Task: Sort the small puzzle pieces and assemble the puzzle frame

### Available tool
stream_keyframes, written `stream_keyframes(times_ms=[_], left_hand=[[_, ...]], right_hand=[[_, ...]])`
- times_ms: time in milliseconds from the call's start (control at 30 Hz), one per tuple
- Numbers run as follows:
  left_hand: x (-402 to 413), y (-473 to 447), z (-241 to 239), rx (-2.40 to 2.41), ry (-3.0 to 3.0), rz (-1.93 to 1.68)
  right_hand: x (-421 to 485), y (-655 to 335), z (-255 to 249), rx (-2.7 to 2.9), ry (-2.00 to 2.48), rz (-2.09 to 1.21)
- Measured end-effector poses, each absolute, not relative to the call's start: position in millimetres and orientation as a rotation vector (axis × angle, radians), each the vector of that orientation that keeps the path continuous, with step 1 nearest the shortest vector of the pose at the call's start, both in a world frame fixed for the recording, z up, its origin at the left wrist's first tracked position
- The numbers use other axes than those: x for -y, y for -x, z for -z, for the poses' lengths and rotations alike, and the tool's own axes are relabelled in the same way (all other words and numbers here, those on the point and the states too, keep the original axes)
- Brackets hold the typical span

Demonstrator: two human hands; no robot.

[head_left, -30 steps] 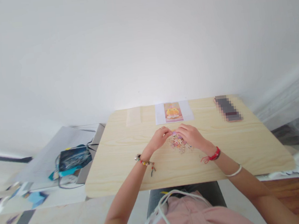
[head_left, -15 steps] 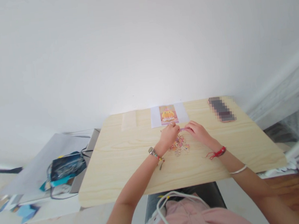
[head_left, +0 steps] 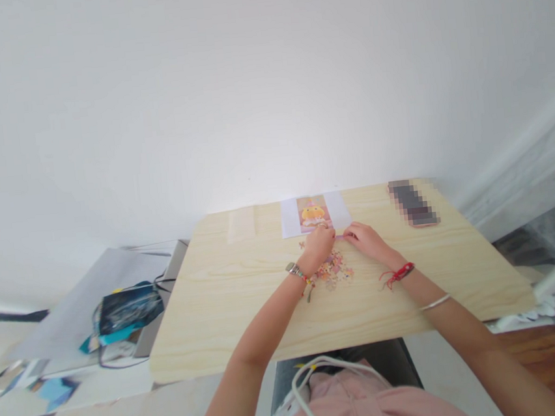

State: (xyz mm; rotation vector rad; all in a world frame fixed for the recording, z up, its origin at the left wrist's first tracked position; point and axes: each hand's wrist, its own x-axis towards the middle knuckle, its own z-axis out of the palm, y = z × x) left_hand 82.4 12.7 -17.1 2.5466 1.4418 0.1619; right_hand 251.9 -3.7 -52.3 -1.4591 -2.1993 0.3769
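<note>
A narrow purple strip of jigsaw puzzle pieces spans the small gap between my hands, above the middle of the table. My left hand pinches its left end, fingers closed. At the other end, my right hand has thumb and fingertips pressed together on it. Just below lies a loose pile of small jigsaw puzzle pieces in pink, orange and purple, partly covered by my left hand. One stray piece rests left of that hand. Behind them is a printed picture sheet showing a yellow figure; my left fingers overlap its lower edge.
The light wooden table stands against a white wall. A pale translucent sheet lies at the back left. At the back right is a blurred dark phone-like object. A dark bag sits left of the table.
My left hand has shifted slightly right, its wrist turned, and uncovers the stray piece more. My right hand stays almost in place, with the purple strip still between them.
</note>
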Motion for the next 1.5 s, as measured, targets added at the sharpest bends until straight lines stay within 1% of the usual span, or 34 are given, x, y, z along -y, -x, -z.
stream_keyframes(times_ms=[233,367,500,833,967,1300,1400,1500], left_hand=[[-7.6,-56.1,3.9,-1.487,-2.490,-0.230],[3.1,-24.1,-6.1,-1.520,-2.378,-0.374],[14.5,-8.0,-7.0,-1.483,-2.331,-0.383],[11.4,-28.0,9.9,-1.363,-2.357,-0.382],[10.3,-37.2,10.0,-1.327,-2.389,-0.419],[17.3,-38.3,-1.4,-1.226,-2.497,-0.494],[17.3,-39.8,-0.6,-1.233,-2.514,-0.463],[15.5,-46.3,1.1,-1.297,-2.512,-0.417]], right_hand=[[8.8,-248.6,45.5,2.198,1.484,-0.396],[19.5,-240.3,37.3,2.171,1.418,-0.445],[28.3,-229.6,31.2,2.319,1.358,-0.482],[33.5,-225.3,33.6,2.451,1.411,-0.269],[33.8,-227.1,30.9,2.294,1.348,-0.424],[29.2,-230.1,26.1,1.932,1.312,-0.984],[34.5,-230.9,26.2,1.840,1.350,-0.958],[40.5,-233.0,25.7,1.799,1.401,-0.743]])
